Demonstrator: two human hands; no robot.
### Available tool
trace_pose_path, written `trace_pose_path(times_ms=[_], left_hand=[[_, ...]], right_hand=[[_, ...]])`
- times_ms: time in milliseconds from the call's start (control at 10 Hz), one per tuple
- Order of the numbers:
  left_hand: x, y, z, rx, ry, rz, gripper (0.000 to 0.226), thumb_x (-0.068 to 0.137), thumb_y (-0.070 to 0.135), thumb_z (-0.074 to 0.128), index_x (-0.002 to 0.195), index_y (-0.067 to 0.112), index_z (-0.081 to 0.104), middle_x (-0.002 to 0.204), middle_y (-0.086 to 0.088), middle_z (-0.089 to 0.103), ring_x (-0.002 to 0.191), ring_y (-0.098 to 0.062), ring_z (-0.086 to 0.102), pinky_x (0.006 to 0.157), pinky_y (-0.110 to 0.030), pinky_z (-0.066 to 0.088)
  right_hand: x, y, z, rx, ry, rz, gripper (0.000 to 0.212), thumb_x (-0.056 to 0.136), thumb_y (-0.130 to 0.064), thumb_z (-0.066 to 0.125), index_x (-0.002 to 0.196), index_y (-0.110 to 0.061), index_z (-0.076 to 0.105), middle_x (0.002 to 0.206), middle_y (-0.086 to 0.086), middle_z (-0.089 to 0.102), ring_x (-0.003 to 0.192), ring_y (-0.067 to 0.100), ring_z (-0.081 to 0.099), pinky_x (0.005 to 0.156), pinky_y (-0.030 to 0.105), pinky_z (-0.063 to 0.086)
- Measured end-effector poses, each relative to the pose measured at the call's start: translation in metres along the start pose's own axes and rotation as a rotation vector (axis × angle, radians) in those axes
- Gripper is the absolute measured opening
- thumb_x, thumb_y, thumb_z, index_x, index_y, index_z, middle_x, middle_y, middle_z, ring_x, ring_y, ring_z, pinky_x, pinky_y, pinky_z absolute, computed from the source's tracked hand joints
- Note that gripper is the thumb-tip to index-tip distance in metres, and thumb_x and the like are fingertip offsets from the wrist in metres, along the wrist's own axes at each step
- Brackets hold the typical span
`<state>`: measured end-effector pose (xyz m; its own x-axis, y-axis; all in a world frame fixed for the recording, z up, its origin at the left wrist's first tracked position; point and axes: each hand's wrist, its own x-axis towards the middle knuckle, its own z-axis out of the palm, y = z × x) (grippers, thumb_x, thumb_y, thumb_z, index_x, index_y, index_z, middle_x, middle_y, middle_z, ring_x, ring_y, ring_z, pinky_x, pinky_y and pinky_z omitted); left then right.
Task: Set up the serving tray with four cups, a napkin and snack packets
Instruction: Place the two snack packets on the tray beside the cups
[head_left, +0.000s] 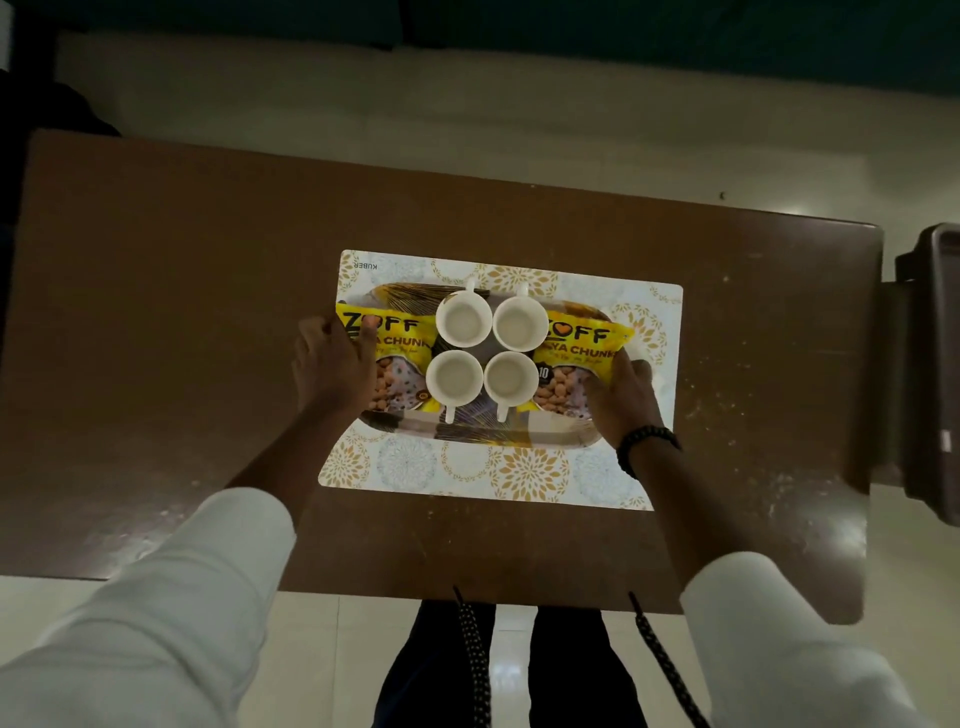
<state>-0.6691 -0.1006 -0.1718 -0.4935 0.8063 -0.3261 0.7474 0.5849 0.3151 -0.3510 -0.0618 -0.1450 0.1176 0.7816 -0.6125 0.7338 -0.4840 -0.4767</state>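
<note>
An oval patterned serving tray (483, 434) lies on a floral placemat (467, 467) in the middle of the brown table. Several white cups stand in a square at its centre, for example the far left cup (464, 318) and the near right cup (511, 378). A yellow snack packet (400, 343) lies at the tray's left end and another yellow packet (576, 348) at its right end. My left hand (332, 364) grips the tray's left end, thumb on the packet. My right hand (623, 400) grips the right end. No napkin is visible.
The brown table (182, 312) extends widely to the left and right of the placemat. A dark chair or bin (935, 364) stands off the table's right edge. My legs and two dangling cords show below the near edge.
</note>
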Motion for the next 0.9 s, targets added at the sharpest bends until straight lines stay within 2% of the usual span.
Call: trace_pose_path(times_ms=[100,200,300,400,500,600,700,800,900], left_hand=[[0.0,-0.001,0.005,-0.01,-0.034,-0.064,0.063,0.099,0.055,0.034,0.131,0.001,0.045,0.129,-0.025,0.043,0.117,-0.044,0.048,0.095,-0.051,0.044],[0.002,-0.003,0.011,-0.157,-0.048,-0.101,0.065,0.099,0.052,0.041,0.138,0.0,0.037,0.132,-0.028,0.041,0.118,-0.045,0.047,0.093,-0.05,0.044],[0.003,-0.004,0.015,-0.247,-0.06,-0.129,0.067,0.099,0.051,0.044,0.14,-0.002,0.035,0.135,-0.028,0.04,0.122,-0.043,0.045,0.094,-0.046,0.041],[0.001,0.002,0.01,-0.326,-0.135,-0.17,0.071,0.099,0.051,0.042,0.146,-0.001,0.028,0.142,-0.032,0.034,0.129,-0.046,0.039,0.103,-0.051,0.037],[0.004,-0.002,0.003,-0.518,-0.221,-0.094,0.055,0.098,0.02,0.05,0.14,0.0,0.019,0.131,-0.051,0.04,0.115,-0.065,0.045,0.096,-0.065,0.038],[0.017,-0.012,0.002,-0.466,-0.241,-0.162,0.067,0.102,0.048,0.029,0.148,0.0,0.029,0.147,-0.037,0.036,0.135,-0.052,0.035,0.114,-0.057,0.027],[0.018,-0.007,0.002,-0.35,-0.057,-0.176,0.078,0.095,0.064,0.022,0.147,0.009,0.039,0.15,-0.023,0.04,0.14,-0.039,0.034,0.116,-0.048,0.028],[0.008,0.004,-0.01,-0.203,0.14,0.024,0.061,0.098,0.057,0.03,0.145,0.02,0.041,0.139,-0.017,0.049,0.131,-0.032,0.042,0.104,-0.048,0.037],[-0.002,0.032,-0.028,-0.112,0.12,0.18,0.06,0.099,0.057,0.029,0.149,0.025,0.031,0.149,-0.014,0.043,0.138,-0.032,0.038,0.108,-0.053,0.035]], right_hand=[[0.0,0.001,-0.001,-0.039,0.012,-0.02,0.043,0.094,-0.028,0.057,0.134,-0.017,0.045,0.124,0.013,0.049,0.111,0.036,0.056,0.079,0.034,0.042],[0.002,0.001,-0.007,0.003,0.052,-0.025,0.05,0.09,-0.023,0.065,0.131,-0.016,0.038,0.123,0.011,0.063,0.105,0.033,0.062,0.074,0.033,0.042],[0.001,0.0,-0.009,-0.007,0.042,-0.039,0.044,0.089,-0.026,0.067,0.124,-0.014,0.044,0.118,0.01,0.063,0.101,0.031,0.062,0.073,0.031,0.04],[0.0,0.001,-0.008,-0.065,0.038,-0.046,0.037,0.089,-0.027,0.066,0.122,-0.015,0.054,0.116,0.013,0.053,0.094,0.028,0.054,0.077,0.03,0.038],[0.001,0.002,-0.009,-0.093,0.023,-0.061,0.037,0.089,-0.027,0.064,0.124,-0.019,0.057,0.104,0.009,0.049,0.084,0.021,0.045,0.076,0.029,0.034],[0.004,0.006,-0.013,-0.096,0.015,-0.058,0.035,0.087,-0.03,0.067,0.118,-0.016,0.058,0.103,0.006,0.049,0.09,0.023,0.052,0.076,0.03,0.038],[0.003,0.007,-0.015,-0.005,0.087,-0.015,0.046,0.087,-0.034,0.067,0.127,-0.016,0.053,0.121,0.01,0.053,0.105,0.025,0.056,0.084,0.034,0.046],[-0.004,0.003,-0.018,0.049,0.251,-0.039,0.057,0.088,-0.042,0.062,0.137,-0.019,0.044,0.133,0.009,0.047,0.116,0.024,0.056,0.093,0.045,0.052],[-0.016,-0.011,-0.025,-0.107,0.337,-0.151,0.063,0.09,-0.048,0.055,0.144,-0.024,0.035,0.143,0.011,0.041,0.125,0.029,0.05,0.097,0.05,0.048]])
